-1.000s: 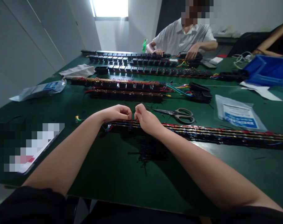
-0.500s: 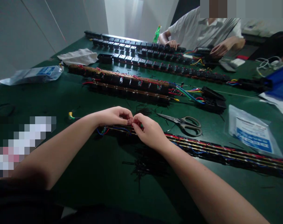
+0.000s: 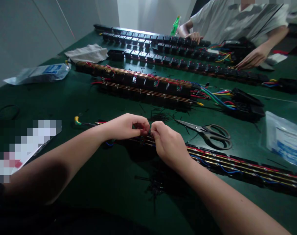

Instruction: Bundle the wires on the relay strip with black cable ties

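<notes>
My left hand (image 3: 132, 126) and my right hand (image 3: 169, 142) meet fingertip to fingertip just above a long black strip assembly (image 3: 226, 163). Brass-coloured rods and red and blue wires run along the top of this strip. Both hands are closed in a pinch; whatever sits between the fingertips is too small and hidden to name. Scissors (image 3: 207, 132) with dark handles lie behind the strip, beyond my right hand. Thin black offcuts (image 3: 160, 116) are scattered past my fingers, and another pile of black offcuts (image 3: 156, 186) lies on the near side.
A second wired assembly (image 3: 148, 86) with a black end box (image 3: 248, 106) lies farther back. Behind it are more black socket strips (image 3: 172, 61), a cloth (image 3: 87, 54) and a green bottle (image 3: 175, 26). Plastic bags (image 3: 40, 73) lie on the table. Across it, a co-worker's hand (image 3: 254, 58) rests near wires.
The view has shifted, so the things on the table appear farther right. My hands stay pinched together over the strip. The co-worker's hand at the right has reached down toward the table.
</notes>
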Motion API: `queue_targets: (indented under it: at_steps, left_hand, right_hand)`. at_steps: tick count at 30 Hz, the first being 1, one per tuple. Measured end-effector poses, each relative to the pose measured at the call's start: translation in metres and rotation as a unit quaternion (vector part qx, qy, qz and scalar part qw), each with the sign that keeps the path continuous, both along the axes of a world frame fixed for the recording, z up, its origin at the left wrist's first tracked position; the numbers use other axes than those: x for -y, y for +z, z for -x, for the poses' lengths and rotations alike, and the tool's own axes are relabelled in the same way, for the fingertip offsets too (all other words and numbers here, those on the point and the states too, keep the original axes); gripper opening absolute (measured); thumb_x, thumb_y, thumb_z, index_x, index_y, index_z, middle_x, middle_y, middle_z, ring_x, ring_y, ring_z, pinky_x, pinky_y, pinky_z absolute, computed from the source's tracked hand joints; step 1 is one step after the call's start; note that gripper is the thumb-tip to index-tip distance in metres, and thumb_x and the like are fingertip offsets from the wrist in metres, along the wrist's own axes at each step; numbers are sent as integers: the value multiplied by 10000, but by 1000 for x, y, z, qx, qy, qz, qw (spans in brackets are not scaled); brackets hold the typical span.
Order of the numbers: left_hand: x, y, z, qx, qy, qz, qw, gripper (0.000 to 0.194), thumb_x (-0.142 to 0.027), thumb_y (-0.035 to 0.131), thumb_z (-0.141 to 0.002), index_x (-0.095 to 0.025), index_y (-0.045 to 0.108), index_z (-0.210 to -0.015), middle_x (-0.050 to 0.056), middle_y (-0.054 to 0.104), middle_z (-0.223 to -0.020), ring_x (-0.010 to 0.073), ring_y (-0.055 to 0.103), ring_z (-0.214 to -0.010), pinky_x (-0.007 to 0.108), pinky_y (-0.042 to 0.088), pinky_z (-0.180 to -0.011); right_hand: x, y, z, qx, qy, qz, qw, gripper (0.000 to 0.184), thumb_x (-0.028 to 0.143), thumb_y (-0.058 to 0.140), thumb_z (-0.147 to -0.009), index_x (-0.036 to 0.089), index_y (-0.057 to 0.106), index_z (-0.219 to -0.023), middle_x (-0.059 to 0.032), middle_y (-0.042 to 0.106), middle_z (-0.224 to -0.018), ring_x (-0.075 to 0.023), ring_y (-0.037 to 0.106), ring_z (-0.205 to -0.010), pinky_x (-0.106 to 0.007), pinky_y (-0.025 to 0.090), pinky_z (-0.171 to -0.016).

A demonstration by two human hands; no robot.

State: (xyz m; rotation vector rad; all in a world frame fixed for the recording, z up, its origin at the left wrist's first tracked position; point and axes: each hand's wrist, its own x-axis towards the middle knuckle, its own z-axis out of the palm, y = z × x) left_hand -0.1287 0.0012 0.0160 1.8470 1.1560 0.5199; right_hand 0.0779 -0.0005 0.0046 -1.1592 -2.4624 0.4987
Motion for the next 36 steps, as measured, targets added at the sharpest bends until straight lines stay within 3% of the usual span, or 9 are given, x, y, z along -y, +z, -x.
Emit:
queue_targets:
  at_steps: [5,9,13,16,19,24,29,36]
  left_hand:
    - [1,1,-2,-48,-24,-21,998,137,-219,533,-845,-203,627,-943,-8,685,-928,144,629,-881,245,471,-819]
    - [6,2,-4,-80,-5,-64,995,138,-309,542,-870,-195,613,-904,-5,664,-870,139,603,-819,245,449,-770]
    - [23,-3,-10,-133,74,-162,975,166,-331,541,-871,-192,631,-870,13,652,-853,157,583,-819,268,429,-752]
    - [38,-12,-18,-138,155,-204,957,177,-319,543,-860,-198,654,-925,28,666,-898,178,591,-873,294,438,-803]
    - [45,-19,-25,-124,211,-213,946,173,-294,546,-834,-187,664,-903,28,667,-873,172,598,-832,303,450,-808]
    - [41,-15,-26,-70,238,-200,948,209,-358,578,-829,-174,678,-841,13,685,-800,147,627,-756,258,488,-733]
    - [39,-13,-24,-52,266,-197,942,249,-411,576,-863,-180,671,-877,17,700,-831,153,653,-777,258,514,-731]
    - [43,-25,-28,-91,255,-251,929,184,-327,516,-930,-195,638,-887,23,686,-839,166,624,-797,305,461,-751]
  right_hand:
    - [-2,3,2,-4,-27,42,999,126,279,343,-970,256,466,-969,-40,646,-805,-208,575,-688,-290,294,-594]
    - [-4,5,3,1,-37,62,997,125,325,369,-990,263,475,-1016,-26,670,-853,-196,609,-712,-280,290,-586]
    - [-4,4,5,22,-17,42,999,149,329,364,-1002,262,489,-1050,-23,701,-917,-206,652,-781,-287,333,-594]
    - [0,2,6,46,16,13,999,203,236,331,-980,248,526,-1034,-56,712,-992,-231,666,-855,-307,376,-621]
    - [5,2,8,64,35,-13,997,232,190,357,-934,224,545,-1066,-82,703,-1066,-249,660,-930,-325,433,-682]
    - [6,6,6,82,57,-28,995,224,293,421,-914,217,559,-1072,-65,696,-1079,-238,646,-954,-327,480,-728]
    - [1,6,4,90,76,-36,992,249,411,477,-895,226,571,-1031,-49,693,-1032,-226,639,-911,-305,447,-660]
    - [4,1,1,96,79,-63,990,206,335,441,-944,199,593,-969,-60,691,-941,-216,605,-883,-322,378,-675]
